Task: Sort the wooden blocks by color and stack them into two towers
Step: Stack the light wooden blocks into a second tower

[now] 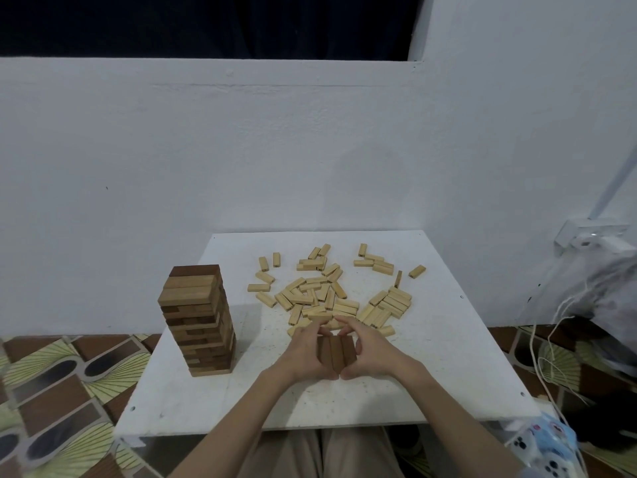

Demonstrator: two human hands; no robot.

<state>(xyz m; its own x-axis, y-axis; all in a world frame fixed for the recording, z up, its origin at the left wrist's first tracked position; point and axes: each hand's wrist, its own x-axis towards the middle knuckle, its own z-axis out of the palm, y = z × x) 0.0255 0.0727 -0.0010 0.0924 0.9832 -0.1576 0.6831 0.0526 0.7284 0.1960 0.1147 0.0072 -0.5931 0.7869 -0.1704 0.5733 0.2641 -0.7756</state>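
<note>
A tall tower of brown blocks [200,322] stands on the left of the white board [448,357]. Several light-coloured blocks [320,294] lie scattered across the far middle and right of the board. Near the front centre, three dark brown blocks [336,351] sit side by side in a row. My left hand [305,353] and my right hand [370,351] grip this row from either side, fingers curled over its far end and thumbs meeting at its near end.
The board lies on a patterned floor mat [69,374] against a white wall [310,150]. A wall socket with cables [593,236] and a bundle of bags sit at the right. A blue patterned cloth [544,443] lies at the near right corner.
</note>
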